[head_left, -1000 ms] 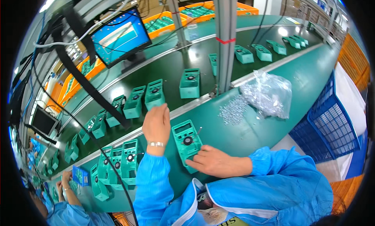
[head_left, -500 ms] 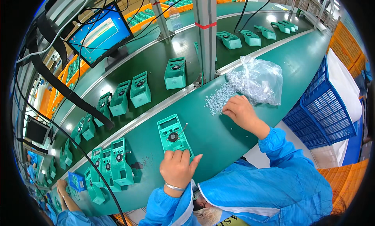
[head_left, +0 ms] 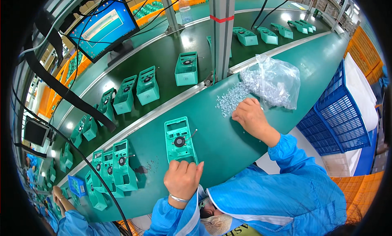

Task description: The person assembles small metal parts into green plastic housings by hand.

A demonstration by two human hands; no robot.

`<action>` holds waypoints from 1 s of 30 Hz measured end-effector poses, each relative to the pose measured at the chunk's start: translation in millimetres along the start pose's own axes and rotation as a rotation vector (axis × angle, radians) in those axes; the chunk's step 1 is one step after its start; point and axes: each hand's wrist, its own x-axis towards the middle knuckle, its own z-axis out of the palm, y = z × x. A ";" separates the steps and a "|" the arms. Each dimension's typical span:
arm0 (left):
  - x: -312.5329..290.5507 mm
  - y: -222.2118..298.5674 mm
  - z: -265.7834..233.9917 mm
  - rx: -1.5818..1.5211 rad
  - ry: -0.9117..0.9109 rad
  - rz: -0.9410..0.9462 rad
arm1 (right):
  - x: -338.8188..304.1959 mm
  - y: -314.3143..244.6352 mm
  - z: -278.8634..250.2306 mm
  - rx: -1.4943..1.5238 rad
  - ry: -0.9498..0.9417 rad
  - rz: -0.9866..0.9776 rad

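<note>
A green plastic housing with a round black speaker-like part and a short wire lies face up on the green bench in front of me. My left hand has its fingers curled over the housing's near end, the thumb beside them. Further right, my right hand is at the near edge of a loose pile of small pale grey pieces. Its thumb and fingertips are pinched together; whatever is between them is too small to make out. Behind the pile, a clear plastic bag holds more of these pieces.
Several similar housings stand grouped at left, near a small blue bin. More housings line the conveyor beyond the metal rail. A post rises at the rail. Blue crates stand at right; another person's hand shows lower left.
My right hand has drawn slightly back from the pile. The left thumb has come in closer to its fingers. The whole view has shifted a little.
</note>
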 end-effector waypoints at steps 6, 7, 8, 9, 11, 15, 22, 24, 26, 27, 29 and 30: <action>-6.9 -1.8 -3.0 0.013 0.001 -0.006 | -5.7 1.7 -1.0 0.013 0.044 0.061; -8.1 -2.2 -3.5 0.022 0.004 -0.003 | -6.0 3.1 -1.3 0.009 0.060 0.103; -9.4 -2.7 -4.0 0.031 0.006 -0.001 | -5.6 3.4 -1.7 0.010 0.058 0.103; -10.7 -3.6 -4.3 0.030 0.005 -0.002 | -4.5 3.6 -2.5 0.011 0.051 0.097; -14.0 -5.1 -4.8 0.033 0.009 -0.001 | -3.8 2.3 -3.7 0.013 0.042 0.090; -17.6 -4.7 -5.8 0.034 0.012 -0.004 | -4.2 1.6 -2.7 -0.002 0.014 0.020; -25.9 -8.7 -3.9 0.076 0.046 0.011 | -4.0 -1.7 -6.1 -0.008 -0.002 -0.001; -27.3 -9.0 -3.8 0.073 0.052 0.013 | -3.9 -3.1 -9.6 -0.001 -0.016 0.000; -27.5 -8.8 -4.3 0.070 0.053 0.006 | -3.9 -3.2 -10.0 0.005 -0.028 0.002; -27.7 -8.7 -4.3 0.070 0.053 0.006 | -3.9 -2.3 -9.1 0.011 0.001 0.013; -27.9 -8.6 -4.3 0.072 0.065 0.007 | -3.2 -1.6 -8.4 0.017 0.030 0.024; -28.0 -8.0 -4.9 0.072 0.065 0.007 | -2.2 -1.7 -8.1 0.017 0.024 0.027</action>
